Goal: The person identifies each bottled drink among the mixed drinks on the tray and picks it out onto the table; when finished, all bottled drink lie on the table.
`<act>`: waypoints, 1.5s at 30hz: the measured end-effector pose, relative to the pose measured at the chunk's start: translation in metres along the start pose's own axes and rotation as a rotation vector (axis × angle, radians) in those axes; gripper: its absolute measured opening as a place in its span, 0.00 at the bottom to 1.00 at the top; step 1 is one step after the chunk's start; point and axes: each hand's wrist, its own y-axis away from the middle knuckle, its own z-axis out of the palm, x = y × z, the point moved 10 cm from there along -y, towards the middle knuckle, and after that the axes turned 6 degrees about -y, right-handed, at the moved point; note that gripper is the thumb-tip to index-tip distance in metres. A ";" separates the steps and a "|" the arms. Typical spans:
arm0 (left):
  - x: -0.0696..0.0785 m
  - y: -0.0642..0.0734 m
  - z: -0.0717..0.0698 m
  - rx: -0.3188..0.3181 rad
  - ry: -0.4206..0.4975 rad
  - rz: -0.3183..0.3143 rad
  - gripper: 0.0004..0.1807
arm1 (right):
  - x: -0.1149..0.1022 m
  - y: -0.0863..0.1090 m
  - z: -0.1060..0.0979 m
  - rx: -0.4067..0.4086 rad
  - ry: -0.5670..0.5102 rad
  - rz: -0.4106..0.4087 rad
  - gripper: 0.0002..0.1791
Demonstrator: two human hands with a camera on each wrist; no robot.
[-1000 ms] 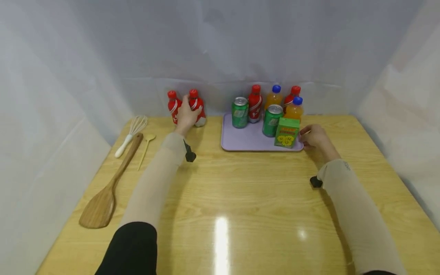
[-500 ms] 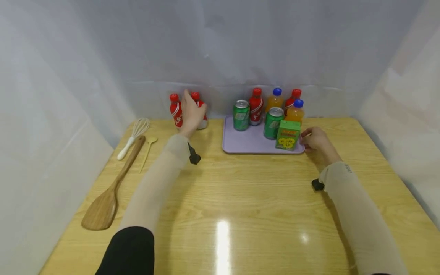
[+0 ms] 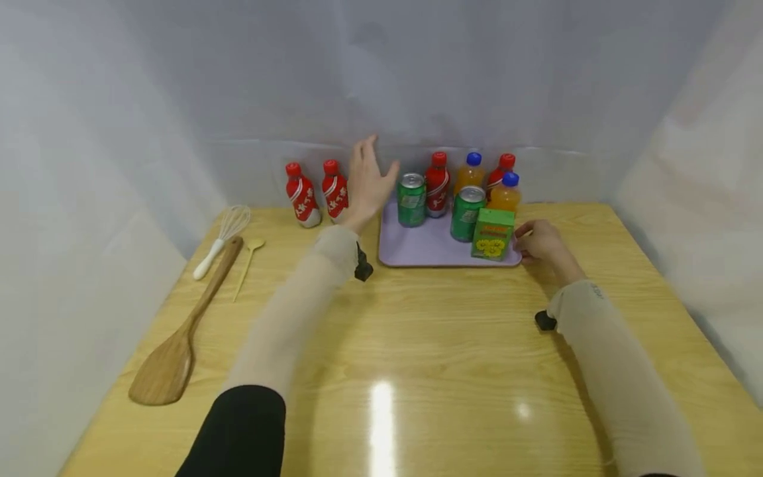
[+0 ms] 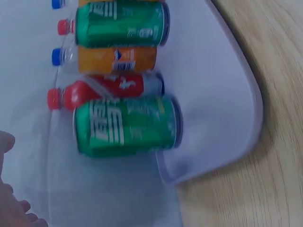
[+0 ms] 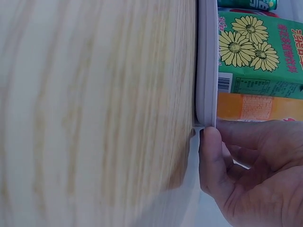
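Note:
My left hand (image 3: 368, 185) hovers in the air with fingers spread, between a red bottle (image 3: 335, 193) and the left end of the lilac tray (image 3: 417, 250). It holds nothing; its fingers (image 4: 10, 208) show at the edge of the left wrist view. At the tray's right front corner, my right hand (image 3: 541, 241) pinches the rim between thumb and fingers. Standing on the tray are a green can (image 3: 411, 201), another green can (image 3: 467, 214), a green drink carton (image 3: 492, 235) with yellow flowers, red bottles (image 3: 438, 187) and orange drink bottles (image 3: 470, 175).
A second red bottle (image 3: 303, 199) stands farther left on the table. At the left edge lie a whisk (image 3: 222, 240), a yellow spoon (image 3: 247, 265) and a large wooden spatula (image 3: 169, 364). White sheeting (image 3: 286, 86) hangs right behind the table.
My left hand has moved away from the red bottles, rightward to near the tray, its fingers spreading. Both bottles stay standing. My right hand stays at the tray's corner.

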 end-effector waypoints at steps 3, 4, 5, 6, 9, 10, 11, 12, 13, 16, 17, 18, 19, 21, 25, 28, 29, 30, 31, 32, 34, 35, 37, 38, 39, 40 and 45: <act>0.016 0.005 0.023 -0.076 -0.072 0.014 0.43 | 0.002 0.003 0.003 -0.007 -0.016 0.007 0.23; 0.021 0.006 0.032 -0.110 -0.098 0.017 0.44 | 0.003 0.005 0.004 -0.008 -0.021 0.010 0.23; 0.026 0.008 0.040 -0.138 -0.132 0.027 0.46 | 0.003 0.006 0.004 -0.008 -0.021 0.011 0.23; 0.030 0.010 0.048 -0.159 -0.168 0.038 0.47 | 0.004 0.008 0.004 -0.007 -0.020 0.013 0.22; 0.039 0.015 0.069 -0.214 -0.288 0.064 0.49 | 0.005 0.013 0.005 -0.011 -0.023 0.014 0.23; 0.041 0.016 0.074 -0.227 -0.320 0.068 0.50 | 0.005 0.015 0.006 -0.011 -0.021 0.015 0.23; 0.043 0.017 0.079 -0.235 -0.350 0.071 0.51 | 0.005 0.016 0.006 -0.014 -0.023 0.017 0.23; 0.044 0.018 0.083 -0.241 -0.370 0.071 0.51 | 0.005 0.017 0.007 -0.016 -0.023 0.019 0.23; 0.044 0.018 0.087 -0.247 -0.387 0.067 0.52 | 0.005 0.018 0.007 -0.016 -0.024 0.021 0.23; 0.044 0.019 0.096 -0.249 -0.407 0.050 0.52 | 0.006 0.020 0.007 -0.015 -0.012 0.030 0.22; 0.043 0.019 0.099 -0.245 -0.412 0.043 0.52 | 0.006 0.020 0.008 -0.016 -0.011 0.032 0.22; 0.042 0.019 0.101 -0.239 -0.418 0.035 0.51 | 0.007 0.020 0.007 -0.015 -0.007 0.034 0.22; 0.041 0.019 0.104 -0.229 -0.422 0.028 0.51 | 0.007 0.020 0.008 -0.015 -0.004 0.034 0.22; 0.038 0.019 0.108 -0.207 -0.445 0.020 0.50 | 0.007 0.019 0.008 -0.015 -0.002 0.032 0.22; 0.036 0.017 0.112 -0.162 -0.489 0.027 0.49 | 0.008 0.018 0.008 -0.012 -0.015 0.026 0.23; 0.038 0.015 0.114 -0.139 -0.509 0.040 0.46 | 0.010 0.016 0.007 -0.008 -0.027 0.028 0.23; 0.039 0.014 0.114 -0.134 -0.512 0.043 0.44 | 0.010 0.016 0.007 -0.006 -0.028 0.029 0.22; 0.040 0.013 0.114 -0.130 -0.511 0.044 0.43 | 0.010 0.015 0.006 -0.005 -0.031 0.032 0.22; 0.040 0.012 0.113 -0.127 -0.508 0.045 0.42 | 0.010 0.015 0.006 -0.005 -0.030 0.032 0.22; 0.040 0.012 0.111 -0.123 -0.503 0.046 0.40 | 0.009 0.015 0.006 -0.005 -0.029 0.033 0.22; 0.042 0.011 0.109 -0.115 -0.493 0.056 0.39 | 0.008 0.015 0.006 -0.001 -0.027 0.034 0.22; 0.043 0.011 0.109 -0.114 -0.488 0.062 0.38 | 0.007 0.015 0.006 0.002 -0.026 0.034 0.22; 0.045 0.012 0.108 -0.111 -0.472 0.080 0.38 | 0.006 0.016 0.006 0.004 -0.024 0.033 0.22; 0.045 0.012 0.109 -0.111 -0.466 0.089 0.38 | 0.006 0.016 0.006 0.004 -0.024 0.032 0.22; 0.046 0.013 0.109 -0.110 -0.455 0.098 0.39 | 0.006 0.016 0.006 0.003 -0.024 0.031 0.22; 0.046 0.015 0.109 -0.110 -0.446 0.106 0.39 | 0.006 0.016 0.007 0.001 -0.025 0.032 0.22; 0.052 0.021 0.107 -0.077 -0.404 0.165 0.40 | 0.008 0.017 0.006 -0.007 -0.020 0.028 0.23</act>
